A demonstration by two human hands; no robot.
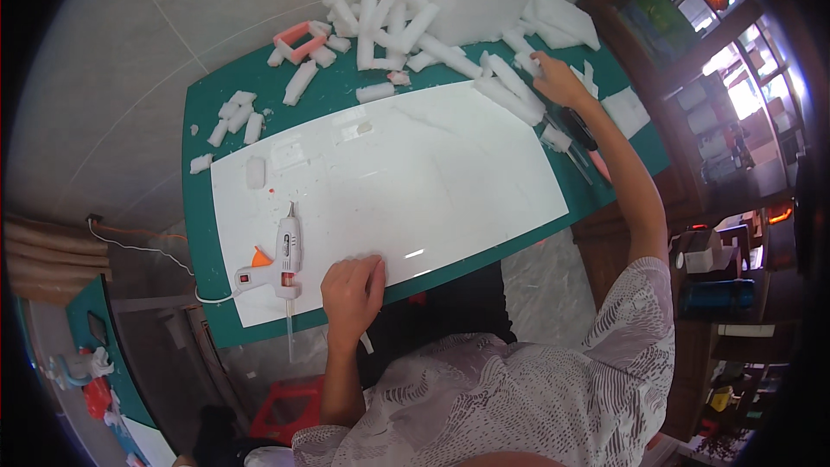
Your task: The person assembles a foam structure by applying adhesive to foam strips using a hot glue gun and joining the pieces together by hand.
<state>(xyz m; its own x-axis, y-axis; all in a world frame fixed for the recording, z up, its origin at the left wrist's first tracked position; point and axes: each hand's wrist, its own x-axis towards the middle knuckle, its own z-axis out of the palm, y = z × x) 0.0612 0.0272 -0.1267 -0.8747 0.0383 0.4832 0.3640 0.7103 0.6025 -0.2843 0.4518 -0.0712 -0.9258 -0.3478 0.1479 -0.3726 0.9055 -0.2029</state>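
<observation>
Head view, looking down: a green table [201, 233] carries a white sheet [458, 182], whose middle and right side offer wide bare room. Foam pieces crowd the table's far edge, around a stacked foam frame [372, 17]. The right hand [558, 79], arm stretched out, has its fingers at a white foam strip [521, 45] near the far right corner; whether it grips cannot be told. The left hand [353, 294] curls loosely at the sheet's near edge; whether anything is inside cannot be told. Left of it lies a glue gun [288, 251], its glue stick overhanging the near edge. At right, wooden shelves [739, 343] hold a blue cylinder [718, 294].
</observation>
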